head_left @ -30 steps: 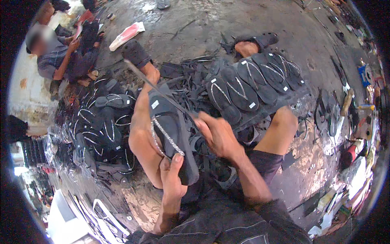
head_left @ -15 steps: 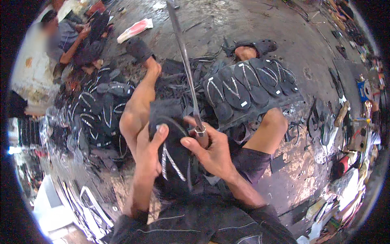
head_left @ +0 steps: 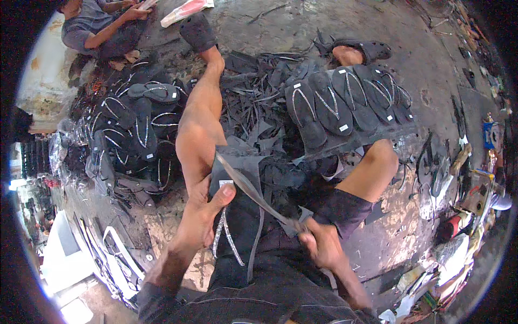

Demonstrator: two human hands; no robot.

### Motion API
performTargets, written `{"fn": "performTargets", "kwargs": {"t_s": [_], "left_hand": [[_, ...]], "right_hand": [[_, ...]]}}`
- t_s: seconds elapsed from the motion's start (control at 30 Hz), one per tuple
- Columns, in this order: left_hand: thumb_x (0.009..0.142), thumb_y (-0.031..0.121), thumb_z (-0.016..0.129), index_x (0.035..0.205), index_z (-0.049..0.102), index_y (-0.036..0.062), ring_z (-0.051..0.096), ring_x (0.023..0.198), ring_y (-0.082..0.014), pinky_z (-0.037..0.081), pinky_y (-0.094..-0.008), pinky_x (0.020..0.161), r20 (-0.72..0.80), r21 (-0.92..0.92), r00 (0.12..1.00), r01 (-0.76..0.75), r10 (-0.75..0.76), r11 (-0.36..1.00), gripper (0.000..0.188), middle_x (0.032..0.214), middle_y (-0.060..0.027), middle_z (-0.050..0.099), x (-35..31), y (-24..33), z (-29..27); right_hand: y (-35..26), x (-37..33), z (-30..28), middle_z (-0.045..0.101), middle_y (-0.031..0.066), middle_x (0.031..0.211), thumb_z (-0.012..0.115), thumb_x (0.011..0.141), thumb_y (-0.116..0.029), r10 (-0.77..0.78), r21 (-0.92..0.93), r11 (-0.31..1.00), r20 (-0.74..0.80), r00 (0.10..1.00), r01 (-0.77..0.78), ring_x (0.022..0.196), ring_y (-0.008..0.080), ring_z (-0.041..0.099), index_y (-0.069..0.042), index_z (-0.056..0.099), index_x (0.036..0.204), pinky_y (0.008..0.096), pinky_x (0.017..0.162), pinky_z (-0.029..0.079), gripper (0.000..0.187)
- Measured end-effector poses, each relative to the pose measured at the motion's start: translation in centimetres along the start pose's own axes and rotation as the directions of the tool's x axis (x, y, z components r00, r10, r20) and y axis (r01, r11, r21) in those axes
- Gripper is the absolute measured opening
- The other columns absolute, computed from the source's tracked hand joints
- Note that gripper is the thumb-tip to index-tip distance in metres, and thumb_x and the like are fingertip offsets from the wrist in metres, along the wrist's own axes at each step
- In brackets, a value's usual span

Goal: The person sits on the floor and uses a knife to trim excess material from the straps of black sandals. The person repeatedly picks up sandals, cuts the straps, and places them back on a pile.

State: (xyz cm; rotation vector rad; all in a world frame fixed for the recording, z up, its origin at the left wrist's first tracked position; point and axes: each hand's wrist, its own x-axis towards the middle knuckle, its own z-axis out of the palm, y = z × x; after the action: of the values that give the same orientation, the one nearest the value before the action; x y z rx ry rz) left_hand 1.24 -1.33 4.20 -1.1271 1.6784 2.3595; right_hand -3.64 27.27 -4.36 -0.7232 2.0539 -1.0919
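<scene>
While the left hand (head_left: 198,216) grips a black sandal (head_left: 244,216) by its left edge, its thumb lies on top beside a small white label (head_left: 226,183), and the fingers are mostly hidden. The sandal sits between the person's thighs, close to the body, its glittering silver strap (head_left: 231,243) spreading toward the lap. Under its far end, a dark grey sheet (head_left: 251,163) sticks out, the far corners showing beyond the sandal.

The right hand (head_left: 322,242) is closed around the handle end of a long knife (head_left: 249,190). Its blade slants across the sandal, tip near the far left corner of the sheet; whether the edge touches, I can't tell from here.

Past the right knee, a row of finished-looking black sandals (head_left: 330,105) lies side by side on a dark board (head_left: 359,141), the nearest ends stopping short of the board's near edge. To the left of the other leg, more sandals (head_left: 144,127) are heaped loosely. Dark scraps (head_left: 256,102) litter the floor (head_left: 302,27) between the shins. Off at the upper left sits another person (head_left: 97,27), near a white and pink package (head_left: 186,11).
</scene>
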Motion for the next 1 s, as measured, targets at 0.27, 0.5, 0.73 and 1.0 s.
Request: {"fn": "performTargets", "kwargs": {"t_s": [0.27,0.5,0.73,1.0], "left_hand": [[0.099,0.035,0.074,0.134,0.058,-0.0014,0.061,0.112,-0.0145,0.049,-0.0324,0.099,0.139,0.189,0.979,0.12,-0.148,0.975,0.053,0.121,-0.0071,0.067,2.0,2.0,-1.4],[0.104,0.029,0.066,0.124,0.066,-0.0008,0.066,0.111,-0.0197,0.051,-0.0351,0.095,0.08,0.659,0.98,0.086,-0.184,0.747,0.036,0.114,-0.0102,0.07,3.1,3.8,-2.7],[0.093,0.004,0.075,0.14,0.055,0.0049,0.064,0.119,-0.0243,0.053,-0.0469,0.104,-0.211,-0.233,0.885,-0.458,0.416,0.858,0.051,0.121,-0.0097,0.069,1.5,-4.3,3.2],[0.091,0.034,0.083,0.122,0.065,0.0098,0.072,0.094,-0.0186,0.064,-0.0343,0.078,-0.265,-0.537,0.935,-0.345,0.235,0.77,0.043,0.109,-0.0035,0.072,7.1,0.5,8.0]], "right_hand": [[-7.1,14.4,-6.1,0.068,0.0285,0.076,0.049,0.108,-0.045,-0.127,-0.081,0.983,0.326,0.937,0.162,0.079,0.052,0.068,-0.008,0.045,0.145,0.0619,0.074,0.052,0.053],[-9.4,17.5,-9.4,0.071,0.0291,0.085,0.052,0.106,-0.039,-0.238,0.066,0.97,0.416,0.878,0.232,0.082,0.0514,0.068,-0.002,0.042,0.151,0.0593,0.077,0.053,0.059],[-6.2,11.9,-1.8,0.06,0.0125,0.107,0.045,0.103,-0.009,-0.216,0.427,0.803,-0.439,0.872,0.414,0.084,0.0228,0.058,0.001,0.04,0.152,0.0345,0.074,0.049,0.05],[-2.5,5.1,-1.0,0.068,0.0212,0.077,0.052,0.106,-0.023,-0.003,0.286,0.953,-0.318,0.948,0.099,0.072,0.0407,0.071,-0.003,0.057,0.121,0.0453,0.066,0.053,0.025]]}}
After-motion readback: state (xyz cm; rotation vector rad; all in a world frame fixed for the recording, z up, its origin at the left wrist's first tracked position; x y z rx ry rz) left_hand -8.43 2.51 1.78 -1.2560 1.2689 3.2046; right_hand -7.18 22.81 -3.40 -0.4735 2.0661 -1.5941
